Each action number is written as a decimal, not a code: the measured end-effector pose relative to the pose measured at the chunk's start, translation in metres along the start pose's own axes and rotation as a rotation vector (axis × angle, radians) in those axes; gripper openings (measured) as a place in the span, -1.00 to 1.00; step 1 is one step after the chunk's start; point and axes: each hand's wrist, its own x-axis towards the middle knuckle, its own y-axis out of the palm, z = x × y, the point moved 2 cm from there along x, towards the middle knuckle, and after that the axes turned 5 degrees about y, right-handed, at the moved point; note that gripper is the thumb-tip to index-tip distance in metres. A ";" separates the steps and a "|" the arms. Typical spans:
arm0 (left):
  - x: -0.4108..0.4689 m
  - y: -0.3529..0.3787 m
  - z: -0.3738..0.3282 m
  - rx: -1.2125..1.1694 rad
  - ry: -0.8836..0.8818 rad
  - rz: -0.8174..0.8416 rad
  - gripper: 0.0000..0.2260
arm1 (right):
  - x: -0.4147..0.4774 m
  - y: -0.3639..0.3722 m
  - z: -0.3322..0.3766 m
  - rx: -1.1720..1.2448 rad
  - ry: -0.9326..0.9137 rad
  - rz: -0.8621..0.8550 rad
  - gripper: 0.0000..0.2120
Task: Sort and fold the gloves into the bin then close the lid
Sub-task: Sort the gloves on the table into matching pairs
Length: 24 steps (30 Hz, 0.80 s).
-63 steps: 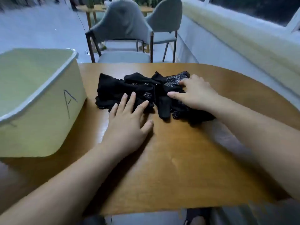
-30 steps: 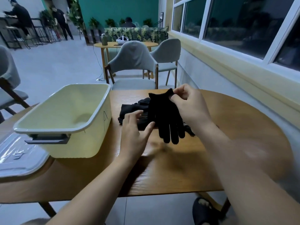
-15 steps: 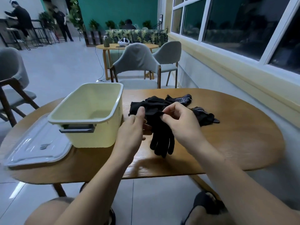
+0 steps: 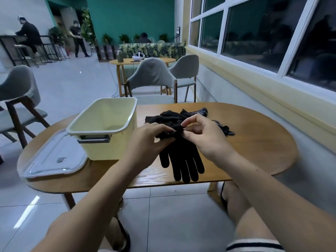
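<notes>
As if readying it for folding, the left hand point(image 4: 145, 140) and right hand point(image 4: 205, 139) are pinching the cuff of one glove point(image 4: 183, 160), three o'clock from the bin point(image 4: 109, 124).

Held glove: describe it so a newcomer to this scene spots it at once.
On the oval wooden table, look right of the pale yellow bin, near the front edge. A black glove is there, its cuff pinched by the left hand and right hand, fingers pointing toward the viewer. Unlike the crumpled glove pile behind it, it is stretched out with fingers separate.
</notes>
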 end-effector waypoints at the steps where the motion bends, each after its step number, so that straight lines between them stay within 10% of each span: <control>1: 0.001 0.001 -0.003 0.001 -0.004 -0.008 -0.82 | -0.002 -0.003 -0.003 -0.001 0.006 0.000 -0.84; 6: 0.006 0.002 -0.017 0.016 -0.019 -0.047 -0.88 | -0.028 -0.024 -0.018 0.005 0.025 -0.110 -0.96; 13: 0.005 0.012 -0.044 -0.025 0.067 -0.002 -0.87 | -0.054 0.008 -0.044 0.739 0.575 0.579 -0.02; 24: -0.050 0.059 -0.048 -0.054 0.147 0.181 -0.85 | -0.010 -0.003 -0.061 1.076 0.676 0.384 -0.03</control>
